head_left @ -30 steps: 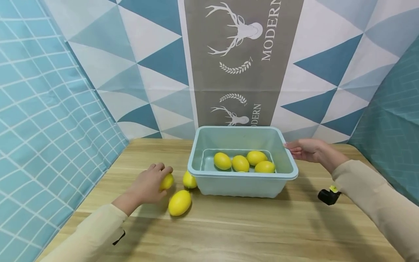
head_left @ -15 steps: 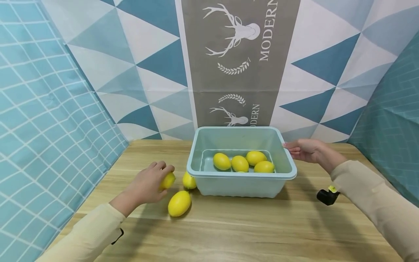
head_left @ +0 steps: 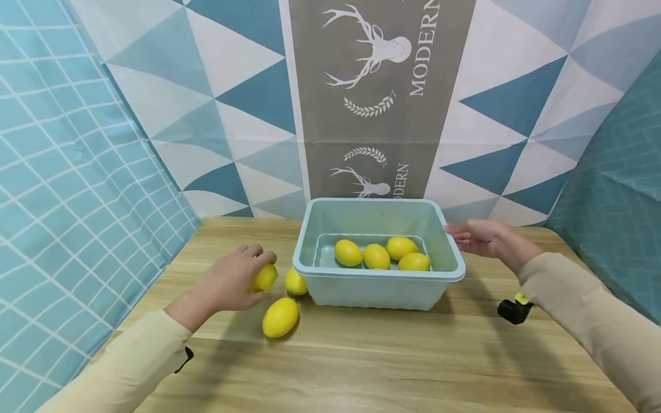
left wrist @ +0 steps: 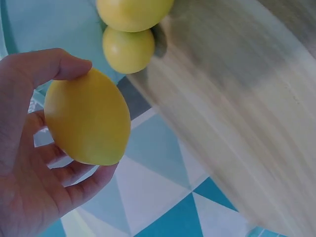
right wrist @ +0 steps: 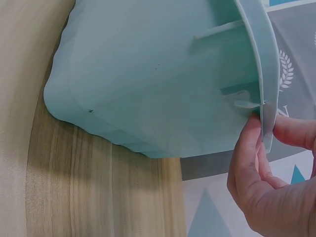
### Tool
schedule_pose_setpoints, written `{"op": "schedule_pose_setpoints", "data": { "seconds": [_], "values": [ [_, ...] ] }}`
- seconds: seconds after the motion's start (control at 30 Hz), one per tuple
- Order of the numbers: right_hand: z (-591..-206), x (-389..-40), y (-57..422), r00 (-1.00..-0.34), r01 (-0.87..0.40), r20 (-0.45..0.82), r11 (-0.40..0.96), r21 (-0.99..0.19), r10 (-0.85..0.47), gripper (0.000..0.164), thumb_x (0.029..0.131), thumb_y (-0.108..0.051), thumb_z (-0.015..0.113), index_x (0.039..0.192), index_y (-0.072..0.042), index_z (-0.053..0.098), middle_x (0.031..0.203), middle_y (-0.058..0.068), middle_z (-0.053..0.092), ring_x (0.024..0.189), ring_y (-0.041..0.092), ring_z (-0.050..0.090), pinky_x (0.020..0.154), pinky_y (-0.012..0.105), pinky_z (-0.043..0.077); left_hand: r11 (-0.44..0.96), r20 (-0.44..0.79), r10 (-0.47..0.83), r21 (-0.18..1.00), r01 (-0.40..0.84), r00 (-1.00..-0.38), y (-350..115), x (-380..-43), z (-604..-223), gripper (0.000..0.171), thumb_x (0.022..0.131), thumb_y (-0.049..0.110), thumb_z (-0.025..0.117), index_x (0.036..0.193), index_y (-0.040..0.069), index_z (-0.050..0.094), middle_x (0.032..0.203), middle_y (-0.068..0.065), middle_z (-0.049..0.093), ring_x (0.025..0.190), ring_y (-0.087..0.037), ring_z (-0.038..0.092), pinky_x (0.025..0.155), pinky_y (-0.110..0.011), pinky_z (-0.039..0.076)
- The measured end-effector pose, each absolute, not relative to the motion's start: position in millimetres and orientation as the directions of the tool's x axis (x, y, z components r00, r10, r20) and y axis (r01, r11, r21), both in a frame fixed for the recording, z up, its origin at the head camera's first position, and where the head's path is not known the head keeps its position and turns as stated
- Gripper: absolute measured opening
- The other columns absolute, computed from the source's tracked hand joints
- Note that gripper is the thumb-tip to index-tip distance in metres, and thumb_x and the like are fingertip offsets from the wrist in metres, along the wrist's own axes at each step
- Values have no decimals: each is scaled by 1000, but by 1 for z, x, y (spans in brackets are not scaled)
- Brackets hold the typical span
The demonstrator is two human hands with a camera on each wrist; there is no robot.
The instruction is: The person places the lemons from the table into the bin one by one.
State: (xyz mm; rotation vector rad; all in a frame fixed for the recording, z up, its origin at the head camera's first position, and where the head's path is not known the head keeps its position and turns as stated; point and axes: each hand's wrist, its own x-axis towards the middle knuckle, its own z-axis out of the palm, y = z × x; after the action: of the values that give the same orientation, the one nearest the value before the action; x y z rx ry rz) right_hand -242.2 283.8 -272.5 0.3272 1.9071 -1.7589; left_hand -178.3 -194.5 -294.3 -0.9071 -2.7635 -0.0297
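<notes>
A yellow lemon sits in my left hand, thumb on one side and curled fingers on the other. Two more lemons lie on the table close by: one in front, and one against the left side of the light blue plastic bin. Inside the bin several lemons rest on its floor. At the bin's right side my right hand pinches the rim between thumb and fingers, as the right wrist view shows.
The wooden table runs back to a patterned wall cloth. A blue grid cloth borders it at left and a teal one at right. A black wrist device hangs under the right sleeve.
My left hand has turned slightly, so more of the lemon in it shows. The right hand stays on the bin's rim, and the other lemons keep their places.
</notes>
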Motion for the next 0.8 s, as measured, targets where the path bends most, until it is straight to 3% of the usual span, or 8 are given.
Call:
{"op": "schedule_pose_setpoints", "data": {
  "seconds": [0.07, 0.23, 0.57, 0.8],
  "values": [
    [-273, -242, 284, -834, 511, -525, 120, -851, -168, 3, 94, -14, 61, 93, -12, 59, 78, -6, 67, 75, 4, 65, 76, 17, 56, 809, 206, 582, -47, 587, -786, -194, -178, -292, 48, 66, 19, 79, 109, 14, 59, 93, -4, 55, 79, -19, 49, 55, -27, 44],
    [-273, -242, 285, -830, 509, -526, 136, -850, -187, 16, 95, -14, 58, 81, -16, 64, 77, -7, 67, 74, 3, 65, 76, 17, 56, 811, 162, 582, -32, 585, -797, -194, -178, -284, 46, 66, 18, 78, 108, 14, 59, 94, -4, 56, 77, -18, 49, 54, -28, 43],
    [-267, -245, 286, -831, 508, -523, 128, -852, -187, 15, 96, -14, 56, 83, -15, 63, 78, -6, 65, 75, 3, 64, 77, 17, 56, 805, 107, 590, -15, 593, -800, -185, -181, -258, 43, 67, 17, 77, 106, 14, 59, 92, -4, 56, 74, -18, 49, 54, -28, 42],
    [-271, -243, 286, -832, 505, -524, 142, -852, -183, 5, 95, -15, 58, 91, -12, 59, 79, -6, 65, 75, 4, 63, 77, 18, 56, 807, 81, 589, -2, 591, -804, -180, -179, -247, 43, 68, 16, 76, 108, 14, 59, 95, -5, 57, 75, -18, 51, 58, -29, 44]
  ]
}}
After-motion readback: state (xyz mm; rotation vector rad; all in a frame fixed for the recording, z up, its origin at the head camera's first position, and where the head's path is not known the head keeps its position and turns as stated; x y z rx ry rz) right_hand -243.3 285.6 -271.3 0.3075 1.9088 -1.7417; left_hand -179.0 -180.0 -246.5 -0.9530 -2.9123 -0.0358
